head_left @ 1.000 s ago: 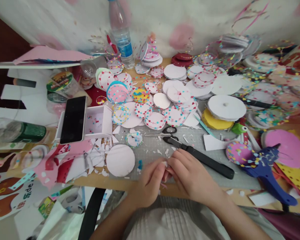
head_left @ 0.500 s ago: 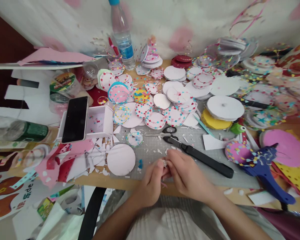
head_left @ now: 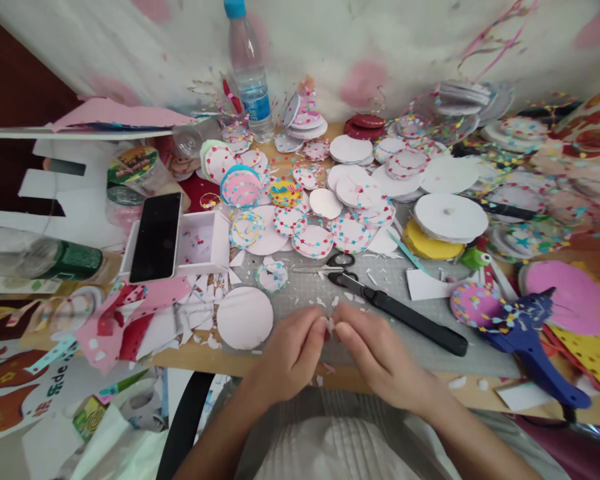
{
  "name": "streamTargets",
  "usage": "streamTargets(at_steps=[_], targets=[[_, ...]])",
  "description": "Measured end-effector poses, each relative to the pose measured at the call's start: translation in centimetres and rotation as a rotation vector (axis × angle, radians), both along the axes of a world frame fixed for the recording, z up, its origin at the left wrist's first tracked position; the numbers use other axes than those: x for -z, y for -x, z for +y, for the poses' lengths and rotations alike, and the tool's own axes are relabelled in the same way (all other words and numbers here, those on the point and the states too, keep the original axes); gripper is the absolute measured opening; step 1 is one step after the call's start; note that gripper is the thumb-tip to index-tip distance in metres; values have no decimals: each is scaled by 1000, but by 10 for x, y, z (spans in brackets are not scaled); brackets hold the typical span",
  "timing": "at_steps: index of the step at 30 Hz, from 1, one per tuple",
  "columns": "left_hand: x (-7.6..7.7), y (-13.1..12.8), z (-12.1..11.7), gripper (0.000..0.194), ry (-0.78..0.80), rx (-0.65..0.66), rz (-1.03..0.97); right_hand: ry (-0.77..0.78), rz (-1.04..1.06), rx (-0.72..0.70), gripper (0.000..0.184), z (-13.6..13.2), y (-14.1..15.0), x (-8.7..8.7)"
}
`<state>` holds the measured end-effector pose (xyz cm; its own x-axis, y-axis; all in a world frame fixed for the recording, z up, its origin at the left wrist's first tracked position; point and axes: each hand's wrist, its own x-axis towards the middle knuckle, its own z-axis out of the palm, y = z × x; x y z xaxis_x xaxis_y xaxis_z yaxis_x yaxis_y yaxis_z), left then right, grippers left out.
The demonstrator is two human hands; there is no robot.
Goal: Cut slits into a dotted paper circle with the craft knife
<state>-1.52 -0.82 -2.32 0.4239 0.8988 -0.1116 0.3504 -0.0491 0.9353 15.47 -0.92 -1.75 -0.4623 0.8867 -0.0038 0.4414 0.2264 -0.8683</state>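
My left hand [head_left: 296, 347] and my right hand [head_left: 369, 343] meet over the front edge of the grey cutting mat [head_left: 420, 293], fingers closed and tips pinched together. A tiny whitish scrap [head_left: 330, 325] shows between the fingertips; its exact kind is too small to make out. Beyond my right hand lie black-handled scissors [head_left: 343, 268] and a long black-handled tool [head_left: 405, 317]. To the left of my left hand, a plain white paper disc [head_left: 245, 318] lies flat, with a small disc edged in blue beads [head_left: 271, 275] behind it.
Many decorated paper discs [head_left: 313, 240] crowd the back of the table. At left, a phone [head_left: 156, 237] rests on a white box [head_left: 210, 240], near paper scraps. A blue glue gun [head_left: 535, 353] lies at right. A water bottle [head_left: 253, 80] stands at the back.
My hands have drawn slightly apart, the left one moving left, with fingertips still close together. A small blue piece beside the left hand is no longer visible. The view has shifted slightly.
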Motion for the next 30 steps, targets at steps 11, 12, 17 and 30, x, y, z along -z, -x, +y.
streamTargets(at_steps=[11,12,17,30], targets=[[4,-1,-17,31,188,-140,-40,-278,-263,-77,20,0,4,-2],[4,-1,-18,31,210,-136,-29,-292,-280,-75,20,-1,5,-2],[3,-3,-15,29,210,-124,-46,-245,-328,-96,18,0,8,-3],[10,0,-16,36,28,-58,32,-279,-224,-28,15,-4,16,8]])
